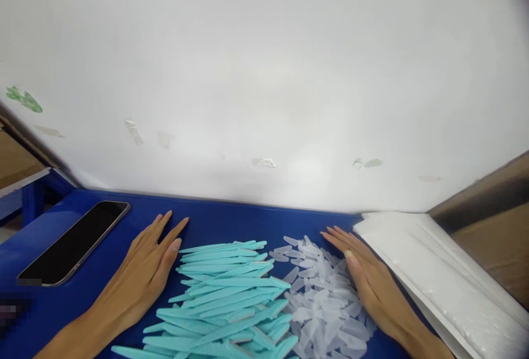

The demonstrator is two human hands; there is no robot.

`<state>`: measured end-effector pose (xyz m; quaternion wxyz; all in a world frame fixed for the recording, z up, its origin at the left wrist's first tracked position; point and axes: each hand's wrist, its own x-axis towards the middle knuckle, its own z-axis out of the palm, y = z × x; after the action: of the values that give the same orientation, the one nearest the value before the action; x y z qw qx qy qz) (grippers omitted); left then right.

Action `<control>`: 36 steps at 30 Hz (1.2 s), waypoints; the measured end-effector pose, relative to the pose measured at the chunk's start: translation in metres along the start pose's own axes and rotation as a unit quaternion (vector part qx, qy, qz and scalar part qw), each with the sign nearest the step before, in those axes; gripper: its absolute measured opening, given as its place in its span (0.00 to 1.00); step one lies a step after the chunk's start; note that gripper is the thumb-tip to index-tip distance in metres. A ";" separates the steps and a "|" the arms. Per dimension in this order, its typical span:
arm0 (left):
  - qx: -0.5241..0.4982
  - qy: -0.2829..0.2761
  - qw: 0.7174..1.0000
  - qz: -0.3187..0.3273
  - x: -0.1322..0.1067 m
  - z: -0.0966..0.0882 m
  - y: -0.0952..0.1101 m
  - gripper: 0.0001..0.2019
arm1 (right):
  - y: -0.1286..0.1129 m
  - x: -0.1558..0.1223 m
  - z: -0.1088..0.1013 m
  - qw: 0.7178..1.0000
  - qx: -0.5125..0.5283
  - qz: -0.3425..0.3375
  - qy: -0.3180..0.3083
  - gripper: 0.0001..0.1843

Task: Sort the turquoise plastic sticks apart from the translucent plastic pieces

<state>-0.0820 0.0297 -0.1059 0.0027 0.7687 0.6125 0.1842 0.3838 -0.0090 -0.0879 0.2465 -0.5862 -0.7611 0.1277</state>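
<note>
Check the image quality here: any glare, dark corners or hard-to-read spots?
In the head view, a soft bright patch sits low on the white panel, right of centre; in the head view, the extreme top-right corner darkens; in the head view, the turquoise strips read fairly distinctly, while the translucent pieces blend together; in the head view, pixelation masks part of the lower-left edge.

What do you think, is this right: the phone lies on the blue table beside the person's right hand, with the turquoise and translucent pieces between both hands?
Not quite: the head view shows the phone beside the left hand, not the right hand. It does lie on the blue table, with the turquoise pieces and translucent pieces between both hands.
</note>
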 end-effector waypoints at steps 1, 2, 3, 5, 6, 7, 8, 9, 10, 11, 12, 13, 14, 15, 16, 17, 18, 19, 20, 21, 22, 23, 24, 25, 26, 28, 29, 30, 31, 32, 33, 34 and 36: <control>0.004 -0.004 1.000 -0.001 0.000 -0.001 0.001 0.26 | 0.000 0.000 0.000 1.000 0.009 0.000 -0.005 0.25; 0.008 -0.006 1.000 0.001 0.000 -0.002 0.002 0.26 | 0.000 0.000 -0.001 1.000 0.017 0.002 -0.012 0.25; 0.012 -0.006 1.000 0.004 0.000 -0.002 0.002 0.26 | -0.001 0.000 -0.002 1.000 0.025 0.005 -0.017 0.25; 0.020 -0.004 1.000 0.010 -0.001 -0.003 0.004 0.26 | -0.002 0.000 -0.003 0.999 0.038 0.017 -0.021 0.25; 0.023 -0.004 1.000 0.014 -0.001 -0.004 0.004 0.27 | -0.003 0.000 -0.003 0.999 0.043 0.024 -0.021 0.26; 0.028 -0.003 0.999 0.018 0.000 -0.004 0.004 0.27 | -0.004 0.000 -0.003 0.998 0.047 0.029 -0.019 0.26; 0.032 -0.004 0.999 0.021 0.000 -0.004 0.004 0.27 | -0.004 0.000 -0.004 0.998 0.049 0.031 -0.019 0.26; 0.036 -0.007 0.999 0.024 0.000 -0.005 0.005 0.28 | -0.004 0.000 -0.004 0.998 0.049 0.032 -0.019 0.27; 0.040 -0.010 0.999 0.026 0.001 -0.006 0.005 0.28 | -0.005 0.000 -0.003 0.998 0.048 0.031 -0.020 0.27; 0.043 -0.014 0.999 0.027 0.001 -0.006 0.006 0.28 | -0.005 0.001 -0.003 0.998 0.047 0.029 -0.020 0.27; 0.045 -0.018 0.998 0.028 0.002 -0.007 0.006 0.29 | -0.005 0.001 -0.003 0.998 0.044 0.028 -0.020 0.27; 0.047 -0.022 0.998 0.027 0.003 -0.008 0.007 0.29 | -0.004 0.001 -0.003 0.999 0.041 0.027 -0.021 0.27; 0.048 -0.024 0.998 0.027 0.003 -0.009 0.008 0.30 | -0.004 0.001 -0.003 0.999 0.039 0.027 -0.021 0.27; 0.049 -0.025 0.998 0.028 0.004 -0.009 0.008 0.30 | -0.004 0.001 -0.003 0.999 0.037 0.027 -0.022 0.27; 0.050 -0.025 0.998 0.031 0.005 -0.010 0.009 0.31 | -0.005 0.000 -0.003 0.999 0.035 0.028 -0.023 0.27; 0.051 -0.024 0.998 0.034 0.005 -0.010 0.009 0.31 | -0.005 0.000 -0.003 0.999 0.034 0.028 -0.023 0.27; 0.052 -0.023 0.998 0.036 0.006 -0.011 0.010 0.31 | -0.005 0.000 -0.003 0.999 0.033 0.029 -0.023 0.27; 0.054 -0.022 0.998 0.037 0.006 -0.011 0.010 0.31 | -0.006 0.000 -0.003 0.999 0.032 0.029 -0.024 0.27; 0.055 -0.022 0.998 0.039 0.006 -0.011 0.010 0.31 | -0.006 0.000 -0.004 0.999 0.030 0.029 -0.023 0.27; 0.056 -0.022 0.997 0.040 0.006 -0.011 0.010 0.31 | -0.006 0.000 -0.004 0.999 0.028 0.028 -0.022 0.26; 0.056 -0.023 0.997 0.042 0.006 -0.011 0.010 0.31 | -0.007 0.000 -0.004 0.999 0.026 0.027 -0.021 0.26; 0.057 -0.022 0.997 0.044 0.005 -0.010 0.009 0.31 | -0.007 0.000 -0.004 0.999 0.025 0.026 -0.020 0.26; 0.057 -0.021 0.997 0.046 0.005 -0.010 0.009 0.31 | -0.007 0.000 -0.004 0.999 0.023 0.025 -0.020 0.26; 0.058 -0.018 0.997 0.049 0.005 -0.009 0.008 0.31 | -0.007 0.001 -0.003 0.999 0.022 0.023 -0.020 0.26; 0.058 -0.014 0.997 0.052 0.005 -0.009 0.008 0.31 | -0.007 0.001 -0.004 0.999 0.021 0.021 -0.021 0.26; 0.060 -0.011 0.997 0.055 0.005 -0.009 0.008 0.31 | -0.007 0.000 -0.004 0.999 0.018 0.019 -0.025 0.26; 0.061 -0.012 0.996 0.056 0.005 -0.009 0.008 0.31 | -0.007 0.000 -0.004 0.999 0.017 0.021 -0.025 0.25; 0.062 -0.013 0.996 0.056 0.005 -0.009 0.008 0.31 | -0.007 0.000 -0.004 0.999 0.016 0.026 -0.023 0.25; 0.064 -0.015 0.996 0.057 0.006 -0.010 0.008 0.31 | -0.007 -0.001 -0.003 0.999 0.018 0.033 -0.019 0.25; 0.065 -0.015 0.996 0.058 0.006 -0.010 0.008 0.31 | -0.006 -0.001 -0.003 0.999 0.025 0.042 -0.011 0.24; 0.067 -0.015 0.996 0.059 0.006 -0.010 0.008 0.31 | -0.006 -0.002 -0.002 0.998 0.035 0.051 -0.001 0.23; 0.067 -0.012 0.996 0.059 0.006 -0.010 0.008 0.31 | -0.005 -0.002 0.000 0.997 0.050 0.059 0.010 0.20; 0.068 -0.004 0.996 0.059 0.005 -0.008 0.007 0.30 | -0.004 -0.003 0.003 0.994 0.080 0.070 0.033 0.12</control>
<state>-0.0767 0.0305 -0.0953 -0.0577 0.8029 0.5768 0.1392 0.3795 -0.0127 -0.0894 0.3080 -0.6204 -0.6969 0.1860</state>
